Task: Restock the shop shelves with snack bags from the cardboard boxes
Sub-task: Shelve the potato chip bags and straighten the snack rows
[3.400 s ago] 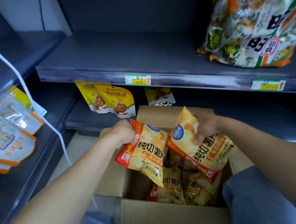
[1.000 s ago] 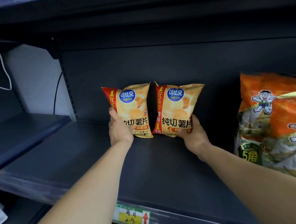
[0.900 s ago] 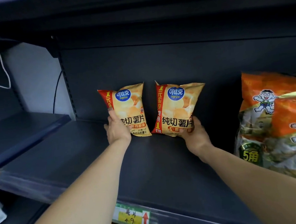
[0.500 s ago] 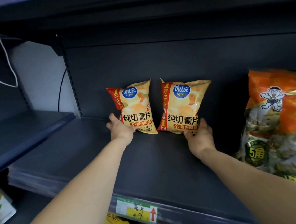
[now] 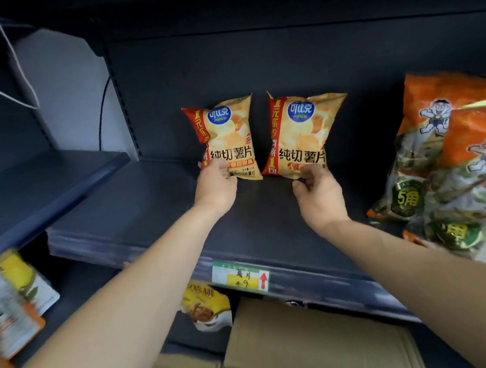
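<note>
Two yellow-and-red chip bags stand upright side by side at the back of a dark shelf. My left hand grips the lower left corner of the left chip bag. My right hand pinches the bottom edge of the right chip bag with bent fingers. Both bags rest on the shelf board, a narrow gap between them. The cardboard box sits below the shelf edge, its flaps partly in view and its contents hidden.
Large orange snack packs fill the shelf's right end. A price tag sits on the shelf's front lip. Below are a yellow nut bag and blurred pouches at the left. A white cable hangs at top left.
Both bags went from the box up to the back of the shelf. In the last half second my hands slid to the bags' bottom edges, and the box came into view.
</note>
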Tool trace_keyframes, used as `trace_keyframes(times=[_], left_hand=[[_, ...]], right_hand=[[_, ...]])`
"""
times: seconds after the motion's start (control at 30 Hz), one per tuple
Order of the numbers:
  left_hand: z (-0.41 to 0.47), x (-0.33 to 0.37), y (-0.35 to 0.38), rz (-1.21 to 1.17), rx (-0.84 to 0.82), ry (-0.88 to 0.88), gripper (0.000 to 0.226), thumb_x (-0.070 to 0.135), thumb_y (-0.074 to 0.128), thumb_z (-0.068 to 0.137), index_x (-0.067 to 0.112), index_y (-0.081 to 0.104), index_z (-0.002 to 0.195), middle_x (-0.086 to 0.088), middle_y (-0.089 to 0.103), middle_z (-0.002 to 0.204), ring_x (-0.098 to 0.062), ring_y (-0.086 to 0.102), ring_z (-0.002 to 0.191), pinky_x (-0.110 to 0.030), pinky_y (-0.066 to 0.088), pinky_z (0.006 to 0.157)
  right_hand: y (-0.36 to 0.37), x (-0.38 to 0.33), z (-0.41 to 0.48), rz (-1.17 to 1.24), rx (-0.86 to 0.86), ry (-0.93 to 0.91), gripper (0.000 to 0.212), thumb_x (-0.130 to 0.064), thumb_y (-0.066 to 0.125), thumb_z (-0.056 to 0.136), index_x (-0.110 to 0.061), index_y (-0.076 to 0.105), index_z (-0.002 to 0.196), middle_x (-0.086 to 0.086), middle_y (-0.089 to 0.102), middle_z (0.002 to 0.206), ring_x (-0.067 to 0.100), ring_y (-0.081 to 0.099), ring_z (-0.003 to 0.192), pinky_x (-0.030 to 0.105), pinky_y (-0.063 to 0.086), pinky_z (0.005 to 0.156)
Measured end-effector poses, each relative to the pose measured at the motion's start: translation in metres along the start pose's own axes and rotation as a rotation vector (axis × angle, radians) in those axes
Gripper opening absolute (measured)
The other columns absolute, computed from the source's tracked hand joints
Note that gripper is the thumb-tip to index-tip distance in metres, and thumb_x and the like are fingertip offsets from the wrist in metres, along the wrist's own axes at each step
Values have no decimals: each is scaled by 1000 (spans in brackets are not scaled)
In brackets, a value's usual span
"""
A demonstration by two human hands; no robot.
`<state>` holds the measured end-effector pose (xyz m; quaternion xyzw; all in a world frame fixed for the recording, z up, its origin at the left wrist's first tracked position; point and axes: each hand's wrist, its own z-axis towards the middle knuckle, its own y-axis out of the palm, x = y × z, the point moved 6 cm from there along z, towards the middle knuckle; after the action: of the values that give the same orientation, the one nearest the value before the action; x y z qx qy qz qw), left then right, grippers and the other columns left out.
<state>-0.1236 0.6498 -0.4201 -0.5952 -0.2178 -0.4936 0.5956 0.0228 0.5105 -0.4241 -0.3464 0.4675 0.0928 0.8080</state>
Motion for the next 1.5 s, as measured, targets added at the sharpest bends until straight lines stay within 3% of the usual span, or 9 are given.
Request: trace_keyframes(times=[0.37, 0.53, 0.7, 0.87, 0.97, 1.1, 1.2, 1.3, 1.5], left_hand=[[-197, -40, -29, 121, -372, 59, 17, 7, 59, 89, 16, 63, 102, 6, 59, 89, -15, 59, 78, -13, 44, 68], [-275, -134, 6, 393, -692, -145, 26, 12, 64, 86, 8, 61, 112, -8, 64, 110, -25, 60, 103, -30, 47, 86], [-301, -197, 31, 467, -701, -359, 33, 15, 64, 84, 2, 61, 114, -13, 63, 116, -29, 59, 106, -34, 48, 87], [-315, -230, 52, 238, -593, -600, 37, 10, 66, 84, 6, 59, 120, -13, 63, 121, -29, 60, 110, -35, 52, 89], [-324, -242, 66, 44, -512, -771, 55, 8, 68, 83, 10, 44, 133, -11, 56, 131, -27, 53, 120, -37, 47, 96], [-328, -254, 83, -131, -458, -875, 85, 5, 71, 80, 16, 19, 146, -9, 51, 134, -26, 49, 122, -36, 44, 89], [-324, -262, 89, -140, -408, -878, 91, 0, 71, 77, 19, 16, 147, -10, 53, 132, -27, 52, 118, -37, 47, 92], [-319, -263, 94, -93, -400, -853, 93, -1, 72, 77, 16, 13, 147, -10, 51, 133, -27, 50, 120, -35, 45, 94], [-313, -266, 101, -17, -373, -860, 100, 1, 77, 73, 11, 11, 148, -11, 48, 137, -26, 48, 125, -40, 42, 104]], right_hand=[[-8, -8, -178, -37, -251, -80, 19, -11, 55, 94, -9, 62, 111, -2, 60, 95, 11, 55, 86, 18, 44, 79], [12, 78, -262, -365, -639, 214, 20, -17, 55, 94, -10, 62, 111, 2, 65, 106, 17, 59, 95, 28, 49, 81], [9, 151, -297, -790, -893, 425, 31, -23, 50, 96, -2, 64, 113, 13, 65, 115, 26, 62, 106, 30, 50, 80], [4, 209, -318, -788, -855, 652, 38, -27, 54, 95, -1, 55, 123, 13, 59, 127, 27, 56, 117, 29, 39, 74], [-6, 239, -327, -543, -725, 893, 35, -14, 55, 94, -5, 56, 127, 16, 54, 133, 30, 50, 125, 33, 41, 89], [-10, 275, -336, -203, -528, 1143, 11, -6, 57, 91, -16, 57, 85, 10, 58, 102, 23, 58, 93, 28, 43, 72], [2, 296, -347, -20, -535, 1280, 24, -2, 56, 89, -18, 48, 73, 6, 52, 91, 20, 54, 82, 32, 46, 85], [7, 321, -352, 92, -441, 1335, 20, 5, 59, 82, -12, 50, 82, 12, 53, 103, 24, 55, 85, 36, 47, 84], [4, 340, -353, 143, -176, 1343, 68, 4, 72, 69, -10, 45, 129, 19, 58, 116, 38, 62, 97, 51, 57, 75]])
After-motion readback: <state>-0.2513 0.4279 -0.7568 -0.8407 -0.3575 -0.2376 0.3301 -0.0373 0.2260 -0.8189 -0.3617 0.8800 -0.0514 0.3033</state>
